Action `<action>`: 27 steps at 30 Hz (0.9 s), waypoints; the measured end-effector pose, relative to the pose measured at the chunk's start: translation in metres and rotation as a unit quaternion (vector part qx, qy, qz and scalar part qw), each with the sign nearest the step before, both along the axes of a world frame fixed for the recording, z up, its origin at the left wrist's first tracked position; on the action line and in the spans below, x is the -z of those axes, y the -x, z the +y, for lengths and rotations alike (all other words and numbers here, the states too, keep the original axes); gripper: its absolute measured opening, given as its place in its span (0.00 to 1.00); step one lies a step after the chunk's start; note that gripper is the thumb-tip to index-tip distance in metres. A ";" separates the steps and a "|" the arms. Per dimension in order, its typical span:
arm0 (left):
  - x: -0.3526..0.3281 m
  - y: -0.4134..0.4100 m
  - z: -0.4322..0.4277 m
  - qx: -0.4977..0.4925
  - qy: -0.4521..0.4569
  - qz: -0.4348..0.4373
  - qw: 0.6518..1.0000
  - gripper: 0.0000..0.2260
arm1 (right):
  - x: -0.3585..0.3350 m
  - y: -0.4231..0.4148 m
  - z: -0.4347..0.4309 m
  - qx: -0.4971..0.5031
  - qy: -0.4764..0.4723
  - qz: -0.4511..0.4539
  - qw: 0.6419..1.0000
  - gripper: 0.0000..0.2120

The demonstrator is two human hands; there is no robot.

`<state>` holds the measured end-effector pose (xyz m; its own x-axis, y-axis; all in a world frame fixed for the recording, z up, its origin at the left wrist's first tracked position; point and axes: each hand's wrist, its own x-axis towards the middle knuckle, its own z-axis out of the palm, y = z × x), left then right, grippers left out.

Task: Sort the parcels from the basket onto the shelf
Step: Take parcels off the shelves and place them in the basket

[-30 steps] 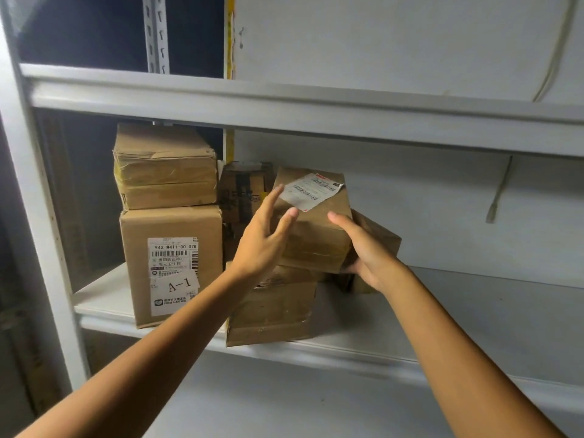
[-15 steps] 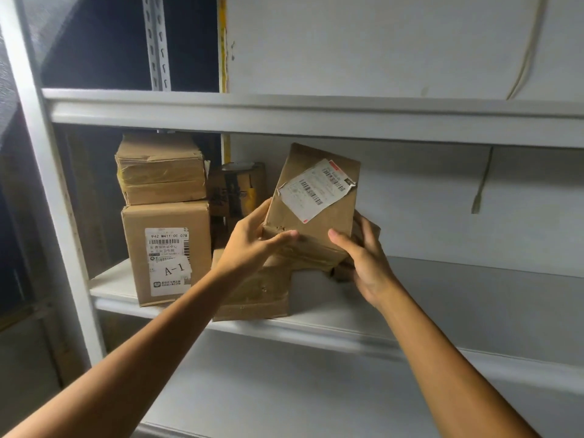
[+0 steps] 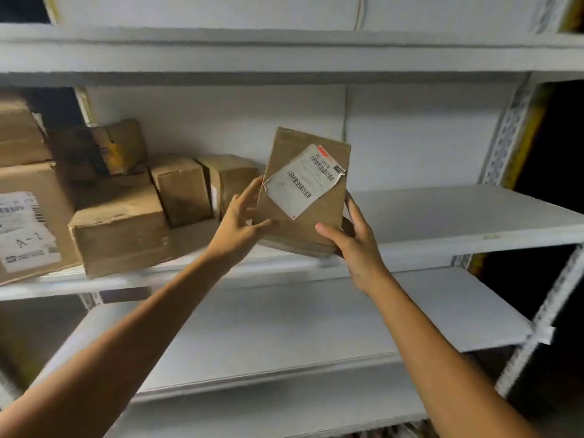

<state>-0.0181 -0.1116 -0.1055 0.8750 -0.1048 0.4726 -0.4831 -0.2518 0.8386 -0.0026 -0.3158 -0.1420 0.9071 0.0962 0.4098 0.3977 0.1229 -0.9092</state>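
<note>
The left hand [image 3: 243, 224] and right hand [image 3: 355, 248] gripped the labelled parcel [image 3: 316, 216] by its sides, over the shelf [image 3: 442, 222] front edge.

Both hands [image 3: 243, 227] holding labelled parcel [image 3: 303, 197], white shelf [image 3: 458, 222], stacked boxes [image 3: 120, 222]

Hands: 2, left hand [image 3: 240, 222] and right hand [image 3: 355, 248]. Parcel [image 3: 303, 226] held between them: 1. Boxes [image 3: 120, 229] on the shelf: 6 countable; the left end is blurred, can't tell if more sit behind. White labels [image 3: 303, 181]: 2 plain ones. Shelf boards [image 3: 458, 216]: 4 in view.
</note>
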 end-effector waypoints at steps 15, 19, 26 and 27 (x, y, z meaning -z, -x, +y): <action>0.114 -0.006 -0.276 0.241 0.014 0.160 0.957 0.32 | 0.115 0.115 -0.237 0.326 -0.027 0.119 0.937 0.30; 0.130 -0.002 -0.342 0.326 -0.023 0.175 0.929 0.34 | 0.120 0.147 -0.285 0.415 -0.003 0.130 0.900 0.29; 0.181 0.042 -0.462 0.462 -0.080 0.215 0.857 0.31 | 0.153 0.242 -0.345 0.548 -0.011 0.184 0.816 0.31; 0.193 0.052 -0.478 0.479 -0.089 0.222 0.845 0.32 | 0.159 0.259 -0.352 0.561 -0.022 0.197 0.804 0.31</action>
